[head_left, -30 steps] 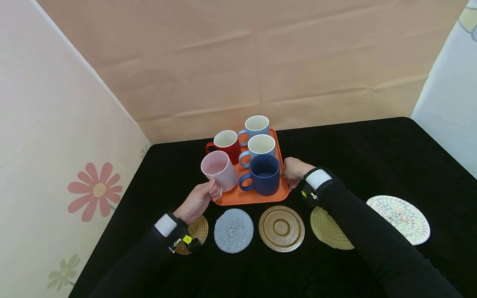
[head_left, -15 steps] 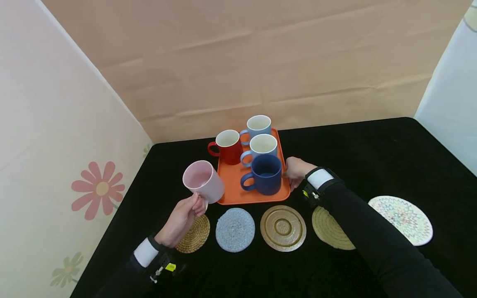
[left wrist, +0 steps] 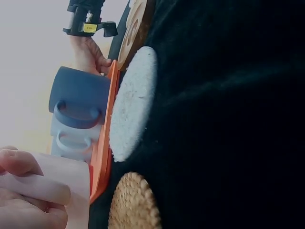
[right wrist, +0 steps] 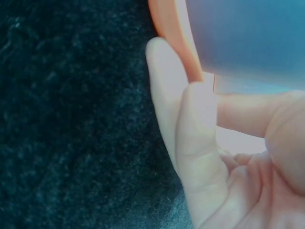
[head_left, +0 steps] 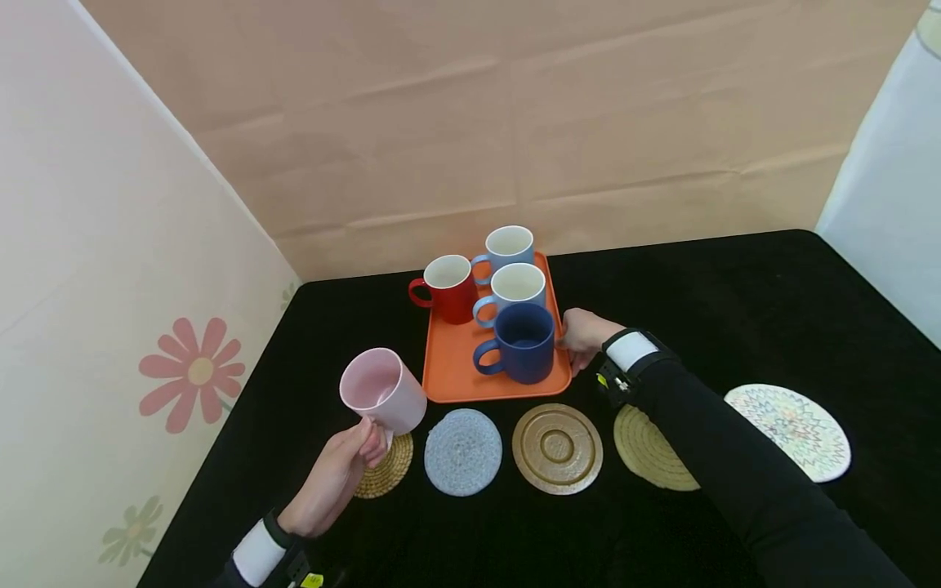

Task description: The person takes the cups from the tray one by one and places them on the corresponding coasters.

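By its handle, my left hand (head_left: 334,474) holds a pink mug (head_left: 400,404), tilted and raised in front of the tray's left corner. Below the mug lies a woven straw coaster (head_left: 385,469), partly covered by the hand. My right hand (head_left: 586,336) pinches the right rim of the orange tray (head_left: 448,371); in the right wrist view, fingers (right wrist: 164,81) lie outside the rim and the thumb inside. On the tray stand a dark blue mug (head_left: 525,347), two light blue mugs, the nearer one (head_left: 524,286) behind it, and a red mug (head_left: 457,298).
In a row before the tray lie a pale blue-grey coaster (head_left: 463,453), a brown ringed wooden coaster (head_left: 557,449) and a greenish straw mat (head_left: 647,453) partly under my right sleeve. Farther right lies a white patterned mat (head_left: 797,429). A beige wall (head_left: 515,122) stands behind the black table.
My left hand has carried the pink mug off the tray, leftward and toward me, to above the straw coaster. My right hand stays at the tray's rim.
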{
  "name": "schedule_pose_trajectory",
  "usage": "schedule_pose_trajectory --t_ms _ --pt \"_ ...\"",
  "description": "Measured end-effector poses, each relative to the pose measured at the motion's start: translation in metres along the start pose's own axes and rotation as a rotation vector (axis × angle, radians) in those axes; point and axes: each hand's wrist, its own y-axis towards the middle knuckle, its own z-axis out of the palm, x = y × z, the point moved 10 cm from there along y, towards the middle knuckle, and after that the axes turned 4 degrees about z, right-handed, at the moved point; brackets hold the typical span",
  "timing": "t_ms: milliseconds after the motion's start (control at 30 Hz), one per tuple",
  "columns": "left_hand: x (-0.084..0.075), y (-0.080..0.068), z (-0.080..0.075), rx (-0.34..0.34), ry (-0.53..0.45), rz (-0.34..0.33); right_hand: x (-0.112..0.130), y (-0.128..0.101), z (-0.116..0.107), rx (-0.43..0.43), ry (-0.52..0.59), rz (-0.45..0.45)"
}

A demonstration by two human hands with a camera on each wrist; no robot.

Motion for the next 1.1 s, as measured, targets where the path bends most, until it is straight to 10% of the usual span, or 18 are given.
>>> schedule_pose_trajectory --t_ms 233,700,1100 --pt "0.005 -0.019 -0.006 -0.058 0.029 -0.063 0.000 0.000 0.000 0.013 0.002 0.000" --pt "-0.001 -0.045 -0.007 -0.009 -0.014 0.205 -0.003 -0.001 -0.002 0.019 0.040 0.011" --pt "0.004 -0.049 -0.004 0.004 -0.039 0.180 -0.004 -0.001 -0.001 0.003 0.045 0.008"
